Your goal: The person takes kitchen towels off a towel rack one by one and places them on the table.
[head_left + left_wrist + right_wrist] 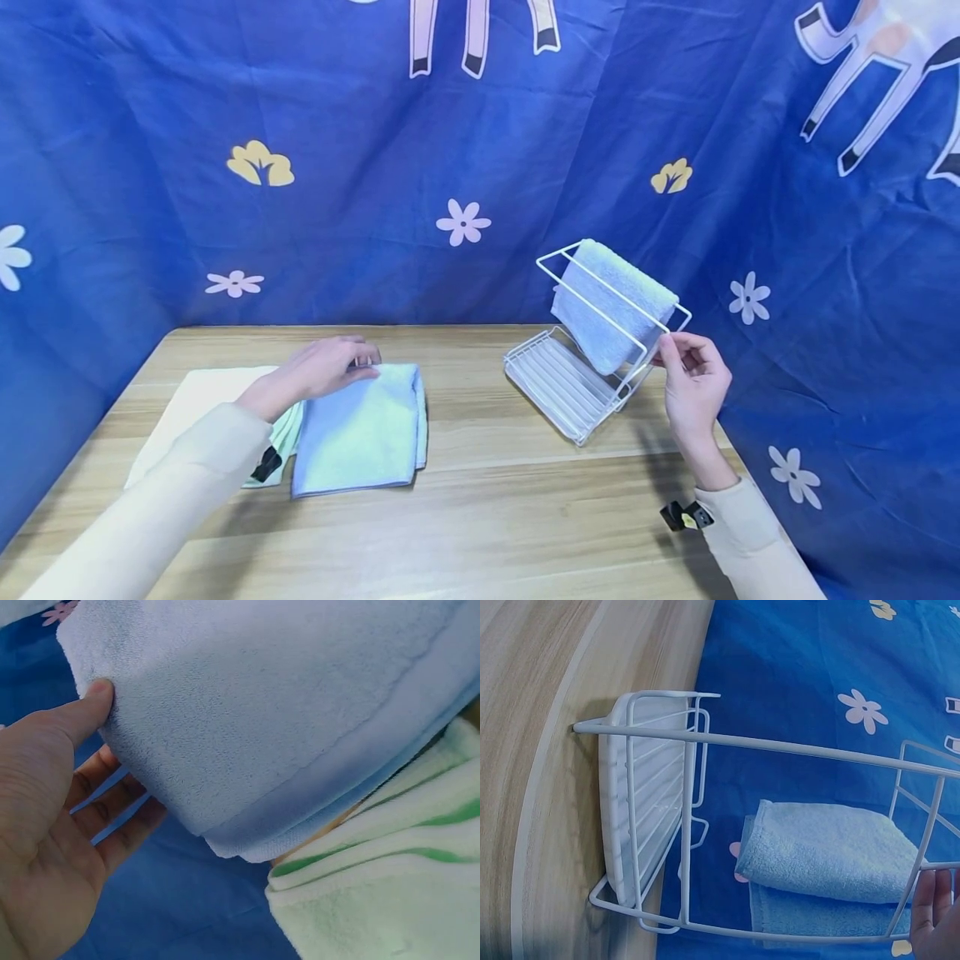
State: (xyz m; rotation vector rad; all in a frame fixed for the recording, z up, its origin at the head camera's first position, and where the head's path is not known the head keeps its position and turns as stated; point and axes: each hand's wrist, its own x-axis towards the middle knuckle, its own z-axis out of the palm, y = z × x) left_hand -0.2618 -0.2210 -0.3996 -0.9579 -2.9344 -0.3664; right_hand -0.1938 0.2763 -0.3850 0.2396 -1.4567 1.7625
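In the head view my left hand [322,367] is at the far edge of a folded blue towel [360,442] lying on the table. The left wrist view shows the thumb on top and the fingers behind, pinching the towel's edge. My right hand [696,379] grips the upper end of a white wire towel rack [780,746] at the table's right side. Over the rack's upper bars hangs another light blue towel [626,282]. A slatted white tray [558,387] forms the rack's low part.
A white and green towel [375,900] lies left of the folded blue one, partly under my left forearm. The wooden table [480,517] meets a blue patterned curtain [360,225] at the back and sides.
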